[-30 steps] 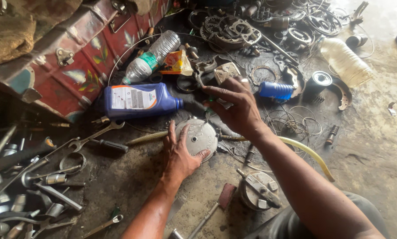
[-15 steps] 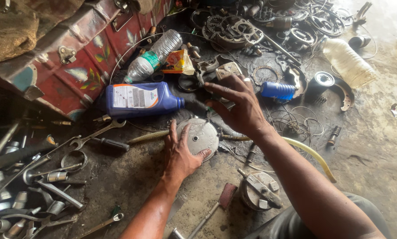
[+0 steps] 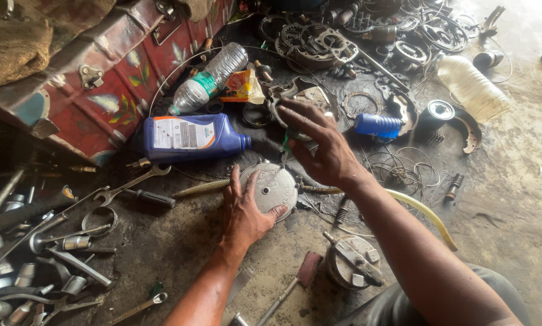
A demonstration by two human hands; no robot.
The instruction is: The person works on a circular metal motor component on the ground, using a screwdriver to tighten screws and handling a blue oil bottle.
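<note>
My left hand [image 3: 247,212] lies flat on a round silver metal cover [image 3: 278,181] on the dirty floor, thumb and fingers around its near edge. My right hand [image 3: 322,145] hovers palm down just beyond the cover, fingers spread over a dark metal housing [image 3: 310,93]. A small green bit [image 3: 287,141] shows at its thumb; whether it is pinched there is unclear. A blue oil bottle [image 3: 189,137] lies on its side to the left.
A red painted metal trunk [image 3: 102,90] stands at the left, with a clear plastic bottle [image 3: 210,77] beside it. Wrenches [image 3: 123,190] and sockets lie at lower left. A blue canister [image 3: 377,125], a yellow-green hose [image 3: 425,216], a round metal part [image 3: 352,262] and several rings and gears lie around.
My right hand has stretched its fingers out wider over the dark housing. My left hand stays on the round cover.
</note>
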